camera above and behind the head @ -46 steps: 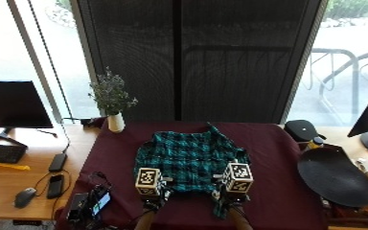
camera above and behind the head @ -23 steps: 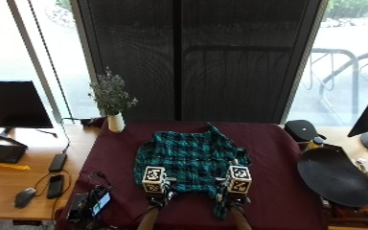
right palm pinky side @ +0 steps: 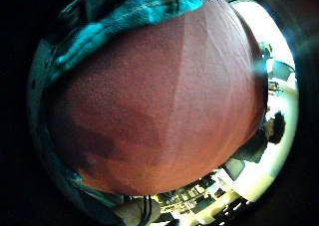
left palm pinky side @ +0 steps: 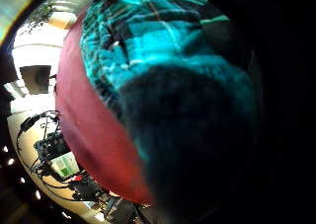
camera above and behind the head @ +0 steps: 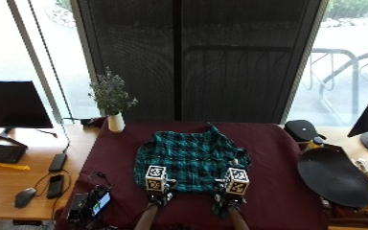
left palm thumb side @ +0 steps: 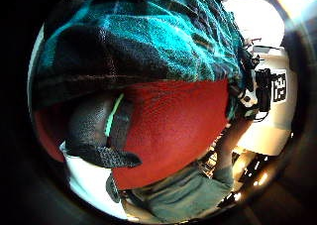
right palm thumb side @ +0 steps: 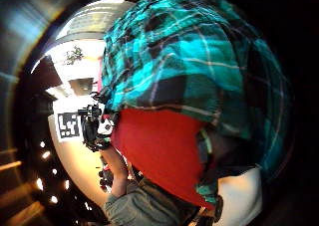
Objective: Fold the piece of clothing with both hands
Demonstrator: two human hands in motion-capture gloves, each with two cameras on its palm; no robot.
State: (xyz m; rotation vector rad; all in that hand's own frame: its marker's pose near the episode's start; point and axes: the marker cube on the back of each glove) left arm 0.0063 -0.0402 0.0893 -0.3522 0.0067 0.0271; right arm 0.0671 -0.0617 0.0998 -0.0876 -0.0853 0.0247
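Plaid shirt: soft, light, floppy; both hands at 6 o'clock hem corners, fingers' state can't tell.

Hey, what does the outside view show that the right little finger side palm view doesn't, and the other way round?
Only the outside view shows the whole plaid shirt spread flat, both hands at its near edge, the left hand and the right hand, plus the vase of flowers. Only the palm view shows a broad bare stretch of tablecloth up close, with shirt hem along one side. Both share the shirt lying on the maroon cloth.
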